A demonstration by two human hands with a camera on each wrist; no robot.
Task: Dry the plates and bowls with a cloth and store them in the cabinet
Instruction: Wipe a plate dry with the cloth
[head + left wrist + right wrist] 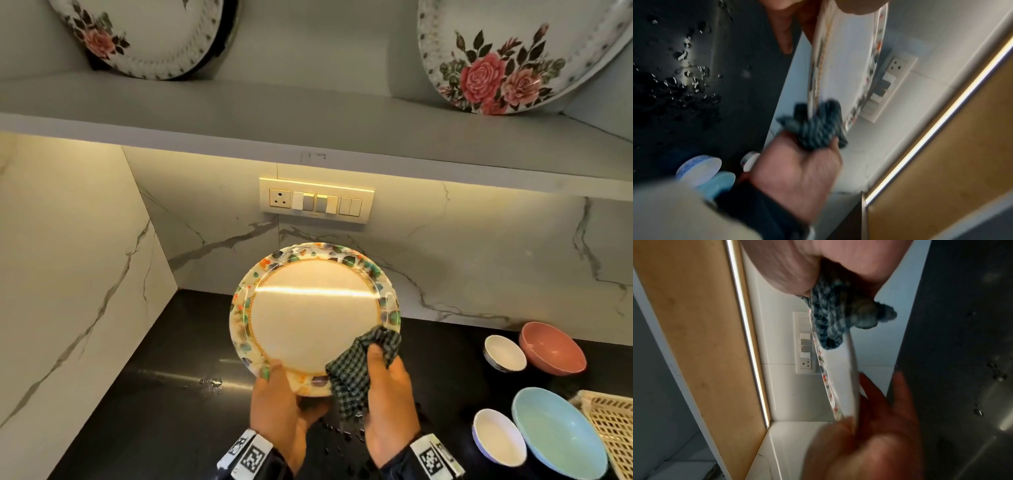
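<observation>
Drying in progress: the left hand grips the near rim of the patterned plate, thumb on top and fingers curled underneath, holding it tilted up above the black desk, clear of the surface. The right hand pinches the checked cloth against the plate's lower right rim, fabric wrapped over the edge. Water drops bead on the desk below. Four bowls wait near the right edge: pink bowl, blue bowl, two small white bowls. Next, I'd guess, sweep the cloth around the rim and back, then lift the plate to the cabinet.
</observation>
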